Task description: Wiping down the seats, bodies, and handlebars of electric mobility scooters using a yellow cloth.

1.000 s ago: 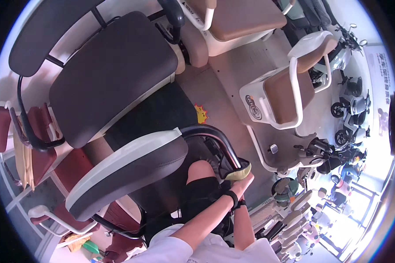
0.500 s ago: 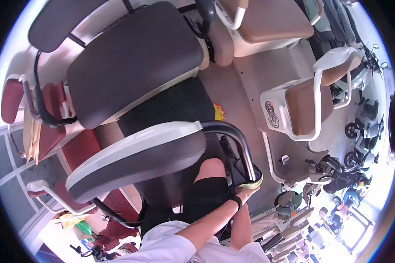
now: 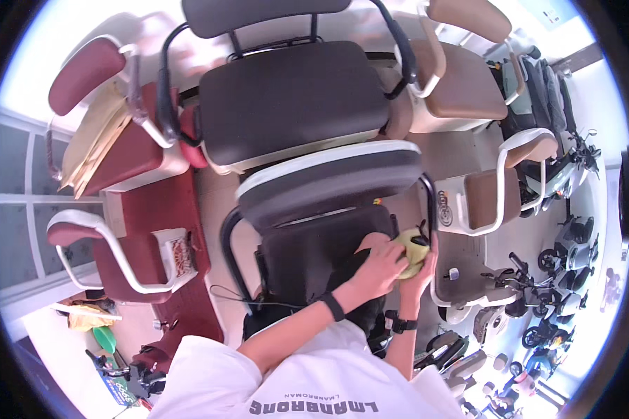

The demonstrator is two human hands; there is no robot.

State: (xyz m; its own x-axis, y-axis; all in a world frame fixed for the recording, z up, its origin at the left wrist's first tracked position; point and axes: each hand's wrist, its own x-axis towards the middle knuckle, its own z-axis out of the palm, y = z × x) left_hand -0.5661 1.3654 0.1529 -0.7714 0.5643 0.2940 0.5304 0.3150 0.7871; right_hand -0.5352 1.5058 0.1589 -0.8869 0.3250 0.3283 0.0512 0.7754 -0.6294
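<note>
Both my hands are at the right side of a dark padded seat back [image 3: 335, 185] with a white rim. A soft yellow-green cloth piece [image 3: 414, 257] with a black patch is bunched between them, close beside the black armrest tube [image 3: 431, 199]. My left hand [image 3: 381, 269] reaches across and pinches its near left side with bent fingers. Wrapped round its right and lower side is my right hand [image 3: 425, 271], partly hidden behind the cloth. Whether the cloth still encircles the tube, I cannot tell.
A dark seat [image 3: 293, 98] with black armrests stands ahead. Red seats [image 3: 122, 255] are at left, one bearing brown paper sheets [image 3: 98, 140]. Brown seats [image 3: 461, 84] with white armrests stand at right, and several scooters [image 3: 573, 237] line the far right. A thin cable [image 3: 248, 302] runs near my left arm.
My view has turned and moved back, so the seats appear more upright. My left hand now shows clearly on the cloth; more yellow-green shows, where mostly black fabric with a yellow edge showed before.
</note>
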